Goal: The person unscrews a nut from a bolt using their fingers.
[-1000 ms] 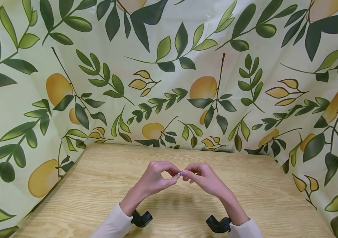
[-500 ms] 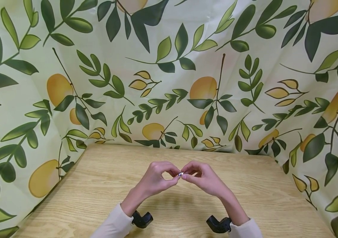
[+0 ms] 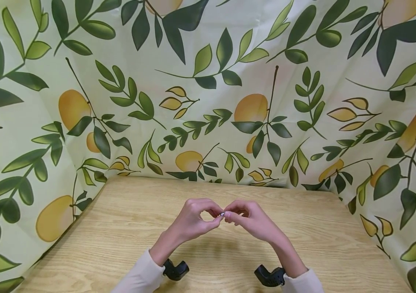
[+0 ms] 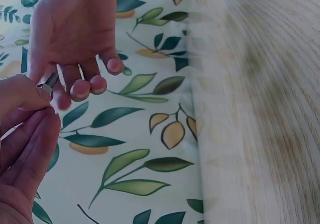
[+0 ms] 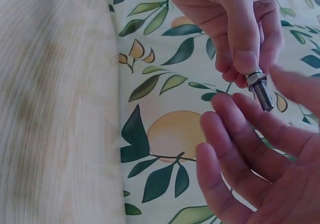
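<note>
Over the table, my left hand [image 3: 193, 217] pinches a small metal bolt [image 5: 263, 97] between thumb and index finger. In the right wrist view, a hex nut [image 5: 255, 78] sits on the bolt right at the left thumb's tip, and the threaded end points out toward my right hand [image 5: 270, 159]. The right thumb and fingers are spread apart around that threaded end, with a gap showing on both sides. From the left wrist view, the right fingers hang loosely bent behind the bolt. Whatever lies inside the left pinch is hidden.
A light wood-grain table [image 3: 138, 244] lies below both hands. Cloth [image 3: 208, 101] printed with leaves and orange fruit hangs behind it and along the sides. A black camera mount [image 3: 176, 270] is on the left wrist, and another black mount [image 3: 269, 276] on the right.
The right thumb and fingertips shift back and forth around the bolt, the thumb dropping lower and then rising. The left hand keeps its pinch in nearly the same place.
</note>
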Tool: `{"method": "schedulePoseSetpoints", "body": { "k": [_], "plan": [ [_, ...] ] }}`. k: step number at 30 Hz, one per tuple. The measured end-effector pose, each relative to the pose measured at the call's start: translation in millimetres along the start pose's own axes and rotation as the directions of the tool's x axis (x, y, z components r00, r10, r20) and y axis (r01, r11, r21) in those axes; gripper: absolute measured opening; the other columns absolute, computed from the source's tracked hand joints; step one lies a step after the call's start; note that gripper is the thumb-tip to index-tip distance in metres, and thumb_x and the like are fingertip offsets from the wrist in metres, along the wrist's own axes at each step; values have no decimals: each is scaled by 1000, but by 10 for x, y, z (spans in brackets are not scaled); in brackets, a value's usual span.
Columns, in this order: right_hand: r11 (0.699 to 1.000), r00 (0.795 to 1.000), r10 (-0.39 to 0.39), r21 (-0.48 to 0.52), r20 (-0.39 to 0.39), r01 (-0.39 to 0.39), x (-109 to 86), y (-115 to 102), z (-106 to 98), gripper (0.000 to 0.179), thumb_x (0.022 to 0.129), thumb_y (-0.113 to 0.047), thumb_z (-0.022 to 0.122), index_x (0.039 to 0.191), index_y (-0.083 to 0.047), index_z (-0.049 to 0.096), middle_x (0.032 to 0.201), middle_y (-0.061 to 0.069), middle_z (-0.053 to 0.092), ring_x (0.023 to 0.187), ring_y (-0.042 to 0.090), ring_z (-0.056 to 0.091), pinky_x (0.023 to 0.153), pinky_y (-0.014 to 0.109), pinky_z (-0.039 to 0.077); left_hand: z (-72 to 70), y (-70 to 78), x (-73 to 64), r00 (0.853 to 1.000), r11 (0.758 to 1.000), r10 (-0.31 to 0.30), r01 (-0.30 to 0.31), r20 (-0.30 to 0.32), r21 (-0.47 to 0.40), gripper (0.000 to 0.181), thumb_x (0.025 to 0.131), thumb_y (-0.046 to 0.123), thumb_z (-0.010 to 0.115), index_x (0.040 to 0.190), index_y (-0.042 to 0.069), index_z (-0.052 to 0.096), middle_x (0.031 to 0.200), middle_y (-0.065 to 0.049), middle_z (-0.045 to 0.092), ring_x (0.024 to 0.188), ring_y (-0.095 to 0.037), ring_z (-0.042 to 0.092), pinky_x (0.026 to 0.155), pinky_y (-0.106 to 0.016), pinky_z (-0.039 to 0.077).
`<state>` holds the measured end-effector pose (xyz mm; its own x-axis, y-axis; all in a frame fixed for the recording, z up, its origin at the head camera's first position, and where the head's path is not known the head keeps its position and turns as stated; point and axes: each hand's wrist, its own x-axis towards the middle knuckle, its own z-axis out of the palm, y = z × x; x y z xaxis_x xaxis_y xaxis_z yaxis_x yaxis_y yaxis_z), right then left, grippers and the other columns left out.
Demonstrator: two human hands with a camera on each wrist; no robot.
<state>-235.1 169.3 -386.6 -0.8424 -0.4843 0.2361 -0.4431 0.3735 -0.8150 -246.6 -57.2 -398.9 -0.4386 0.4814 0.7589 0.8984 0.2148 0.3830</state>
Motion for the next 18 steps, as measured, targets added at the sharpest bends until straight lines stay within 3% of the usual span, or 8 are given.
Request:
{"method": "schedulePoseSetpoints", "body": {
  "k": [8,14,18],
  "plan": [
    [1000,1000,0,14,-17,0,-4,-19,10,17,99,-22,70,109,-9,71,101,8,74,91,12,68,75,27,59,16,-20,-16,1000,1000,-13,13,4,-16,7,84,1,79,88,6,76,84,-3,78,73,-8,72,72,-12,59],
    [1000,1000,-4,0,16,4,0,-6,-2,18,103,-24,63,107,-10,73,98,8,75,89,14,69,76,32,61,20,-24,-16,1000,1000,-11,11,8,-16,4,86,3,77,88,6,76,84,-3,78,74,-6,72,73,-12,59],
    [1000,1000,7,2,4,-7,-4,-15,1,16,100,-23,68,108,-10,72,100,7,74,91,11,68,76,28,59,21,-24,-13,1000,1000,-6,6,4,-16,6,84,1,78,88,5,76,84,-3,78,74,-7,73,72,-12,59]
  ]
}}
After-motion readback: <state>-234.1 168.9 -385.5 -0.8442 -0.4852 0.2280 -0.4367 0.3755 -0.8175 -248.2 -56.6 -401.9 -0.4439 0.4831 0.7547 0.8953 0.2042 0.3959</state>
